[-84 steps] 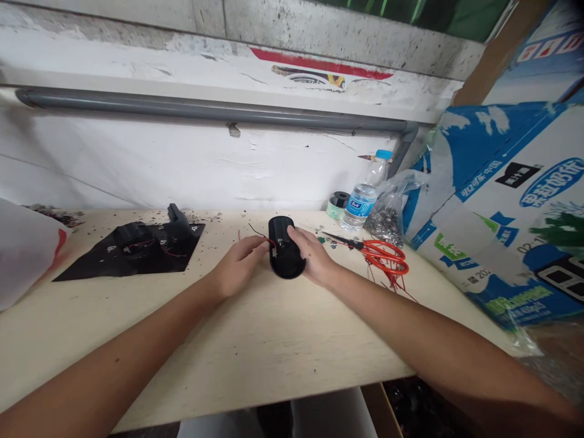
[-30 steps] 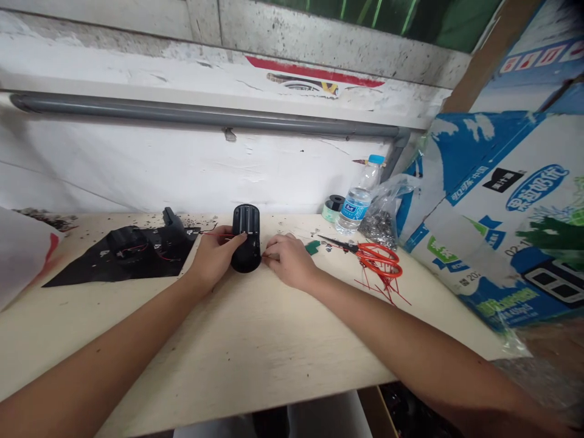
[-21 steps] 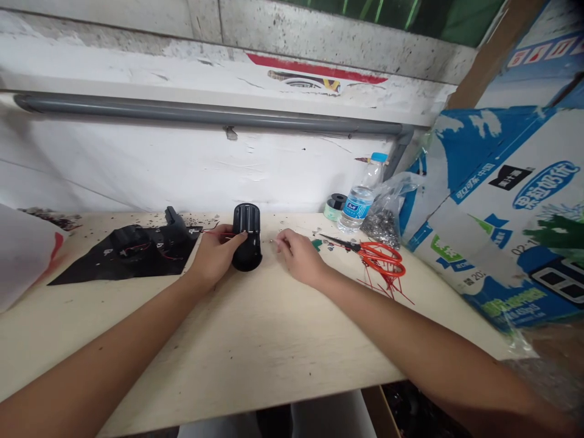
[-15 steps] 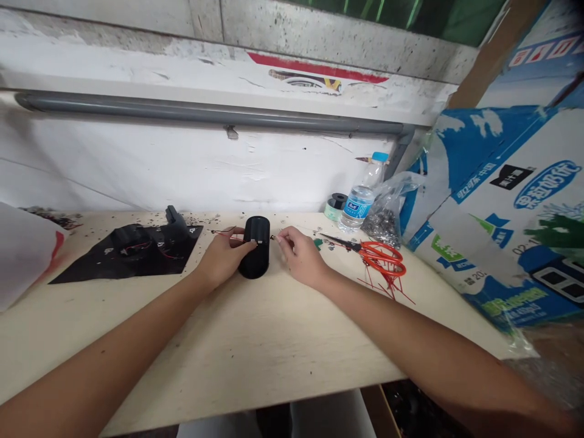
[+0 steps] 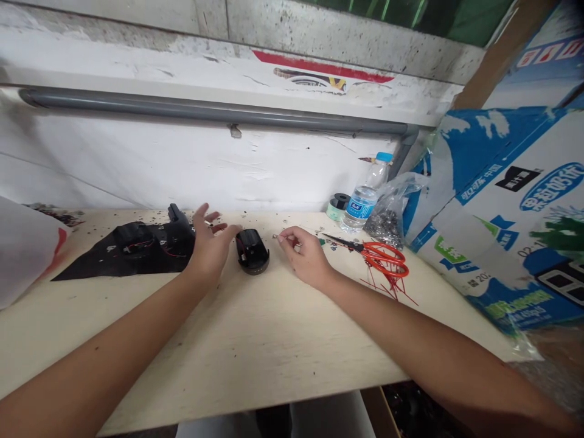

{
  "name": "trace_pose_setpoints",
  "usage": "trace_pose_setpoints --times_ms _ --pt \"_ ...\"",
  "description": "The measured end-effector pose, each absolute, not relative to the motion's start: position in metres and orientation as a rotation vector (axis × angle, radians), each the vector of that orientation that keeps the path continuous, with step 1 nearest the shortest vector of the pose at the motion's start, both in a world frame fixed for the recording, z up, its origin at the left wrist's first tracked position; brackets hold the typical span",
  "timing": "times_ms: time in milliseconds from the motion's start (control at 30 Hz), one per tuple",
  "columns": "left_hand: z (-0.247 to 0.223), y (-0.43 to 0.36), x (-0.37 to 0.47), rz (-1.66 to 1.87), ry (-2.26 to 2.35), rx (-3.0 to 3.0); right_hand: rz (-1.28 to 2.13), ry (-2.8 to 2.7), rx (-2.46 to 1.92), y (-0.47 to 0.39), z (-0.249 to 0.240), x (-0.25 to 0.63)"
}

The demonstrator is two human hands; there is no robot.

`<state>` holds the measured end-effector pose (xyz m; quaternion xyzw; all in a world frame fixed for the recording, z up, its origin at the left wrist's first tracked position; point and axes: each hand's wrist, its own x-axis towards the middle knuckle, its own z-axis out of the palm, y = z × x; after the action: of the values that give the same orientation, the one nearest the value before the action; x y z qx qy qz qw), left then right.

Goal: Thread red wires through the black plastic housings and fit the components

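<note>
A black rounded plastic housing [image 5: 252, 252] lies on the pale tabletop between my hands, its hollow side partly visible. My left hand [image 5: 210, 243] is just left of it, fingers spread and holding nothing. To the right of the housing, my right hand [image 5: 305, 252] pinches a tiny metal part [image 5: 275, 236] between thumb and forefinger; its exact kind is too small to make out. On a black sheet [image 5: 98, 261] to the left sit more black housings [image 5: 134, 238] with thin red wires.
Orange-handled scissors [image 5: 385, 258] lie right of my right hand, beside loose red wires [image 5: 395, 289]. Behind them stand a water bottle [image 5: 360, 204], a tape roll [image 5: 336, 210] and a plastic bag of small dark parts [image 5: 385, 225]. A large blue-and-white carton [image 5: 493, 201] borders the right.
My left hand has let go of the black housing and moved left, its fingers opening. The housing now rests turned over on the table. My right hand keeps its pinch.
</note>
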<state>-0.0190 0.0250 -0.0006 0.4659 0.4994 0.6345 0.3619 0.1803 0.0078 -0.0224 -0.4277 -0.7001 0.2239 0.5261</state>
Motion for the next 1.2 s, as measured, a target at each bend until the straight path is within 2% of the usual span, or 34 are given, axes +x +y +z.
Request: trace_pose_setpoints --times_ms 200,400,500,600,700,1000,1200 --pt "0.001 0.023 -0.022 1.777 1.328 1.429 0.55 -1.615 -0.992 0.005 -0.021 0.179" --pt "-0.002 0.018 -0.019 1.785 1.232 1.689 0.766 -1.624 -0.97 0.002 -0.021 0.179" --pt "0.003 0.016 -0.021 1.911 1.16 1.838 0.586 -1.643 -0.926 0.003 -0.02 0.178" --pt "0.01 0.011 -0.02 1.982 1.082 2.334 0.331 -1.619 -0.951 0.004 -0.018 0.176" --pt "0.013 0.004 -0.015 1.895 0.919 2.653 0.349 -1.566 -0.975 0.003 -0.018 0.173" --pt "0.01 -0.003 -0.01 1.639 0.893 2.549 0.765 -1.451 -0.761 -0.011 -0.015 0.162" --pt "0.014 -0.009 -0.006 1.49 0.825 2.467 0.76 -1.553 -0.794 -0.016 -0.017 0.159"
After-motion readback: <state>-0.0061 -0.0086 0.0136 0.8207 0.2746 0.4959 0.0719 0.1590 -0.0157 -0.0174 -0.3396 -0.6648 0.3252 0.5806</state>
